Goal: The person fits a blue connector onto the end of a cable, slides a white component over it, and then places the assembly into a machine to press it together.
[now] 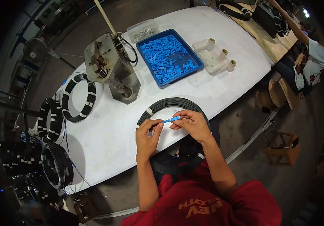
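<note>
Small blue connector (175,119) pinched between both hands just above the near edge of the white table (105,132), over the black cable coil (169,103). Right hand (192,124) with fingers narrowed on the connector's right end; left hand (147,133) with thumb and forefinger closed on the thin cable end entering it from the left. Probably very light, hard moulded plastic, smooth enough to slip or twist out of a loose pinch; best gripped by its flat sides, mid-body, not by the tip. Cable likely springy and stiff for its thickness, apt to kink if bent sharply close to the connector; better held a little back from the joint, in line with the body. Coil bound with pale tape, lying partly over the table's near edge and toward the lap; likely to spring open if the ties loosen.

Far side: blue tray (147,52) full of the same blue parts, clear box (143,30) beyond it, white tray (212,56) with small rolls to its right, metal press (111,67) to its left. More taped coils (79,98) at left. Another person (312,56) seated far right at another table.
</note>
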Tool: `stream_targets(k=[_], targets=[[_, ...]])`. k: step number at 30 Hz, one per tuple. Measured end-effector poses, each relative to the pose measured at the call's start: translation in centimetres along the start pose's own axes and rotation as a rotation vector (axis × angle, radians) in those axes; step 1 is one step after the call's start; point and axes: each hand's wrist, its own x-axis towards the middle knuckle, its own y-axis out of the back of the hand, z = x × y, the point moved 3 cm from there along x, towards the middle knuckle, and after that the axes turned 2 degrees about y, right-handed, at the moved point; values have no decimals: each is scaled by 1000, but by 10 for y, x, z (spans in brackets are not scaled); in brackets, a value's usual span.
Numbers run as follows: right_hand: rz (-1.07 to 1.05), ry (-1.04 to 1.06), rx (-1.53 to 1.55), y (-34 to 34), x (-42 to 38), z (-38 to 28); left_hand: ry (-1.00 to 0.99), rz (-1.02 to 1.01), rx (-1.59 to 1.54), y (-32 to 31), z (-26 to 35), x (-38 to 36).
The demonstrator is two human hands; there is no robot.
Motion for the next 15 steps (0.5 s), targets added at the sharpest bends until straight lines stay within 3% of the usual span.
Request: stream_targets(k=[15], targets=[[137, 72, -150, 0, -1, 10, 14, 23, -92, -2, -4, -4]])
